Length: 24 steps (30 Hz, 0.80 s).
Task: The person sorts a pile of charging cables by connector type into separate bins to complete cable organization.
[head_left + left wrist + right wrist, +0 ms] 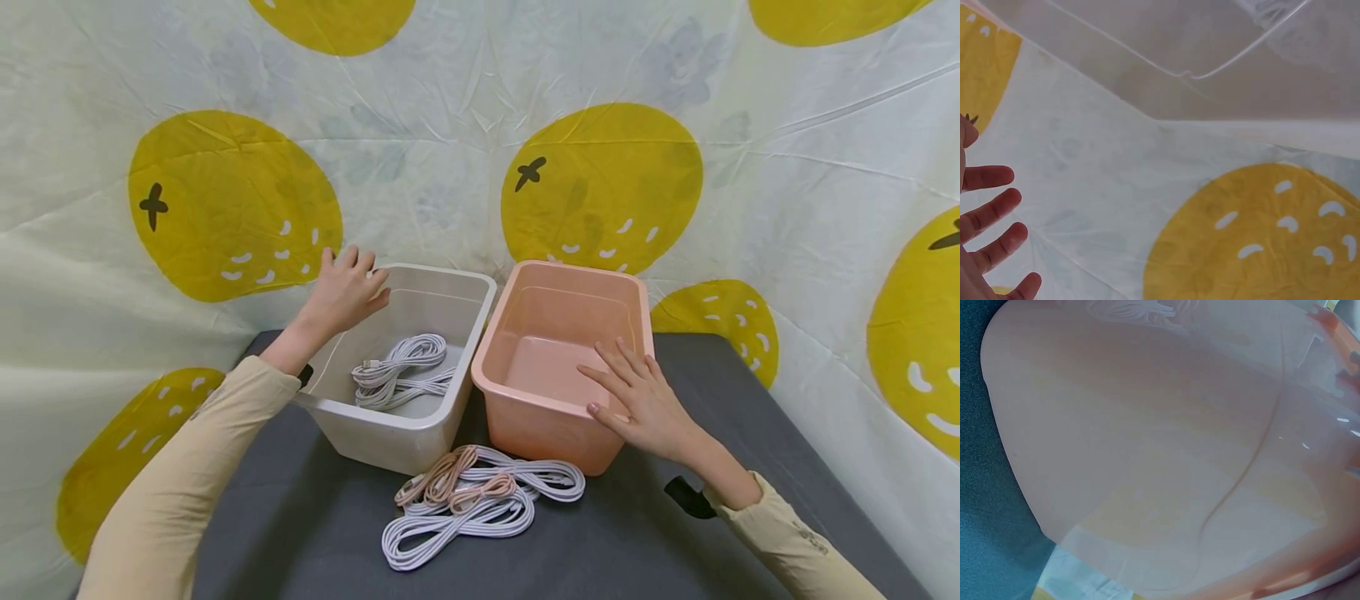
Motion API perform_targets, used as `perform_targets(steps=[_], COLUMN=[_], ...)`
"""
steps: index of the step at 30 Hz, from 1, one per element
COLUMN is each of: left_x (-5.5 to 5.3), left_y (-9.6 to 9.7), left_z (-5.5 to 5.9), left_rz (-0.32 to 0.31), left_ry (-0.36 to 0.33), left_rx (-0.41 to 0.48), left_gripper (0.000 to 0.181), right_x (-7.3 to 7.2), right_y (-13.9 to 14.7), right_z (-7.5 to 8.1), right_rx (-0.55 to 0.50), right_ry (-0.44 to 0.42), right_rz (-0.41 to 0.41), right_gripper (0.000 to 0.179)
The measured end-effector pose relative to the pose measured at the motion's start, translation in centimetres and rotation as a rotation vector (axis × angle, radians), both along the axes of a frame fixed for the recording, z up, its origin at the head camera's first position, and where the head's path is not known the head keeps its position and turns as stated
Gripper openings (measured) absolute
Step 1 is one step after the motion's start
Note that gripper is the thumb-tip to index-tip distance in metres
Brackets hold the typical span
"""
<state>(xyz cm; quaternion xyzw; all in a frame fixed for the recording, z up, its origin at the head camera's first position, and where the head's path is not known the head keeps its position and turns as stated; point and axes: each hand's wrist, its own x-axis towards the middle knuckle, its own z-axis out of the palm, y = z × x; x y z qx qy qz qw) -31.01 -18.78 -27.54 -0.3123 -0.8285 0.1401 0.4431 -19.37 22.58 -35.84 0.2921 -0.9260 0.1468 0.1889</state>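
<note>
My left hand (347, 292) hovers above the left part of a white plastic bin (397, 422), its fingers spread and loosely bent with nothing between them. Coiled white cables (401, 367) lie on the floor of that bin. Over the front right part of a pink plastic bin (551, 406) my right hand (641, 400) is spread with nearly straight fingers, holding nothing. Whether it touches the rim I cannot tell. In front of both bins lies a pile of bundled white cables (457, 525) and beige cables (450, 479). The left wrist view shows my left fingers (997, 209) apart.
The bins stand side by side on a dark-covered table (600, 542). Behind and around it hangs a pale cloth (442, 192) printed with large yellow fruit shapes. Dark bands sit at both wrists.
</note>
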Motion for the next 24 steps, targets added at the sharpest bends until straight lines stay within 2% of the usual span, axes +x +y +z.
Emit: perform_targets(steps=[4,11,16,24], left_x=[0.4,1.5,2.7,4.8], left_y=[-0.1,0.0,0.4,1.0], left_z=[0.2,0.6,0.8,0.8], left_rz=[0.0,-0.053,-0.066,-0.09], left_ry=[-0.013,0.021,0.05,0.026], left_rx=[0.005,0.011,0.002,0.043], left_gripper=[0.022,0.022,0.022,0.021], right_x=[0.0,-0.1,-0.1,-0.1], right_y=[0.0,-0.1,-0.1,0.1], right_z=[0.0,0.0,0.0,-0.1], right_rx=[0.002,0.013,0.013,0.007], right_ry=[0.007,-0.01,-0.011,-0.009], right_rz=[0.0,-0.007,-0.009,-0.007], right_gripper=[0.051,0.052,0.052,0.052])
